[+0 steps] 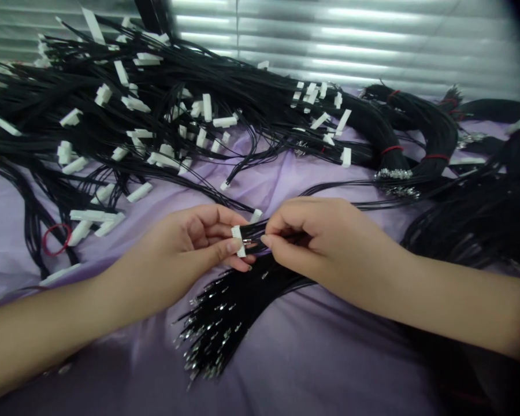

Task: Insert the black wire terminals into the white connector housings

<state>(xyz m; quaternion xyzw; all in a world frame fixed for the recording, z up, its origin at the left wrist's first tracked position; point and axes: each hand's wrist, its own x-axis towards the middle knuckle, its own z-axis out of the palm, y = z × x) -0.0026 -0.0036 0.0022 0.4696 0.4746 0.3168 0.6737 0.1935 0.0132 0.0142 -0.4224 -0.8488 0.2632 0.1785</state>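
Left hand (195, 238) closed, pinching one white connector (237, 233) between thumb and fingers; right hand (325, 240) closed too, pinching black wire (256, 227) just beside it, exact wire count hidden by the fingers. Below both, one fanned bundle (242, 306) of metal-tipped wires on purple cloth (329, 346), slatted blinds (351, 46) behind. Beyond: one red ring (45, 242) at left, two red bands (437, 156) on the near bundle ends at right, loose connectors (207, 108) too many to count.
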